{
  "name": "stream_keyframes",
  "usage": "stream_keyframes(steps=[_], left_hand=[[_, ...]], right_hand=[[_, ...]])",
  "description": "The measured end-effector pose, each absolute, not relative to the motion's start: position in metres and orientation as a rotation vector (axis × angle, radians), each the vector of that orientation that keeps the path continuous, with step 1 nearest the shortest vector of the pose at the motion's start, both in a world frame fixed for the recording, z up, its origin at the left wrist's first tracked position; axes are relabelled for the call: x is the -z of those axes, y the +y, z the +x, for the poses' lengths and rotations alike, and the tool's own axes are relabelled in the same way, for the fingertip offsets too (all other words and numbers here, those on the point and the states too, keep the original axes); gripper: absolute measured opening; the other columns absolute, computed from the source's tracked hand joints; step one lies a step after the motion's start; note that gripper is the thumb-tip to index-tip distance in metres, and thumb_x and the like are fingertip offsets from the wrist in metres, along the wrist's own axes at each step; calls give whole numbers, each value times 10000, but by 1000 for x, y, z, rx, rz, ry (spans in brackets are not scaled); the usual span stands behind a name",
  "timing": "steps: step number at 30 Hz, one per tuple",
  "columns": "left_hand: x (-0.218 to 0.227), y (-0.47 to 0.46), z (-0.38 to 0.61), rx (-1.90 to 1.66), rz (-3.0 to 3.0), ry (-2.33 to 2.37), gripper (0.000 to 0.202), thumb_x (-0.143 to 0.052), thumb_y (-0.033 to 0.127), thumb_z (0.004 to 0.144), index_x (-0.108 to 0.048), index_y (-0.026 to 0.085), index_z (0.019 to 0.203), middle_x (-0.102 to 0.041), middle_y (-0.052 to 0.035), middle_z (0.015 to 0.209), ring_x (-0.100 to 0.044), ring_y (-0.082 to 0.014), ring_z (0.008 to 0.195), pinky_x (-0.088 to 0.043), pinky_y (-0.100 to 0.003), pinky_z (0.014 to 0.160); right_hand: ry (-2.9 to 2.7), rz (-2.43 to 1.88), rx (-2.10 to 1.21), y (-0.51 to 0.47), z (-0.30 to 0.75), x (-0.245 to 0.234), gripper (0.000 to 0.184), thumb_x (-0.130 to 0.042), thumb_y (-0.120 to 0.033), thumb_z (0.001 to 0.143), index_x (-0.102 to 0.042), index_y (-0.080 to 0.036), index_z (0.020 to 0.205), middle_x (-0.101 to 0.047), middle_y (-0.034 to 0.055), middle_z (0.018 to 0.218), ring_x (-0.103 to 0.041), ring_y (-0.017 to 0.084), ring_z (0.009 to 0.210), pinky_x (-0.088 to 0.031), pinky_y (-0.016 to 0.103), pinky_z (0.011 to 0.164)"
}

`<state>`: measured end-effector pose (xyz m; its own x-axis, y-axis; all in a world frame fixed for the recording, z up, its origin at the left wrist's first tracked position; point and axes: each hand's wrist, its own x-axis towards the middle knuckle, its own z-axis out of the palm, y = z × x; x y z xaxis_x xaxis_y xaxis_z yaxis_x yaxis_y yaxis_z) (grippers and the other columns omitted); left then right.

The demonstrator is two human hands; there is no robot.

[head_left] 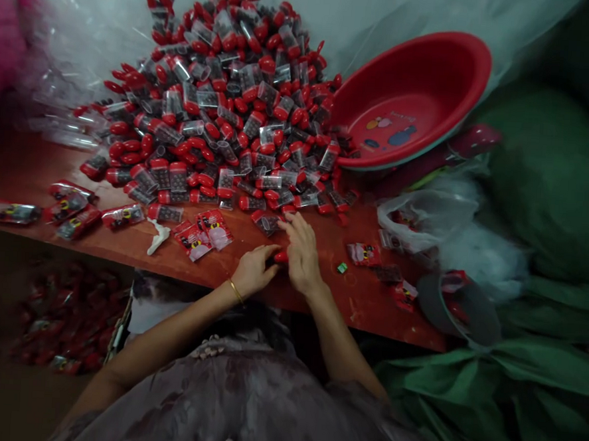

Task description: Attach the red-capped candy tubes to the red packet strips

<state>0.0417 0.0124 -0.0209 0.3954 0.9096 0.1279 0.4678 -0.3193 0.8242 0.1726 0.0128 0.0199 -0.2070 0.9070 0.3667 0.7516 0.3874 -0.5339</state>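
My left hand [254,271], with a gold bangle on its wrist, is closed with thumb and fingertips on a small red plastic piece [281,256], partly hidden by the hands. Just right of it, my right hand [301,251] is stretched out, fingers extended towards a clear tube with a red end [266,223]. Whether its fingertips touch that tube I cannot tell. Beyond both hands rises a big heap of clear tubes with red ends and dark contents [231,117]. Two red printed cards [215,229] lie left of my hands.
A tilted red basin [417,88] leans at the heap's right. Several filled packets [122,216] and a white scrap [158,237] lie left on the red-brown table [254,234]. Plastic bags [429,209] and a small tub [461,310] stand right. Red items [69,313] fill a container below left.
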Motion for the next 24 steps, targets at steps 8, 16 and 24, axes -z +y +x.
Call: stream_keyframes(steps=[8, 16, 24], left_hand=[[-11, 11, -16, -916, 2162, 1633, 306, -480, 274, 869, -606, 158, 1123, -642, -107, 1203, -536, -267, 1186, -320, -485, 1062], [6, 48, -69, -543, 2267, 1954, 294, -555, 348, 828, -661, 232, 1077, -561, -117, 1311, -337, -366, 1333, -226, -602, 1048], [11, 40, -64, -731, 2186, 1982, 263, -494, 329, 872, -709, 259, 1005, -622, -90, 1235, -396, -333, 1304, -246, -577, 1053]], right_hand=[[-1816, -1871, -178, 12, 176, 5, 335, -384, -423, 912, -632, -198, 928, -678, 101, 859, -625, 228, 815, -470, 342, 726], [-1731, -1815, 71, 31, 175, 7, 300, -436, -380, 886, -638, -173, 961, -608, 162, 1043, -551, 294, 961, -432, 425, 805], [-1849, -1493, -222, 13, 130, -11, 217, -452, -307, 883, -647, -216, 913, -645, 115, 992, -553, 255, 970, -418, 416, 892]])
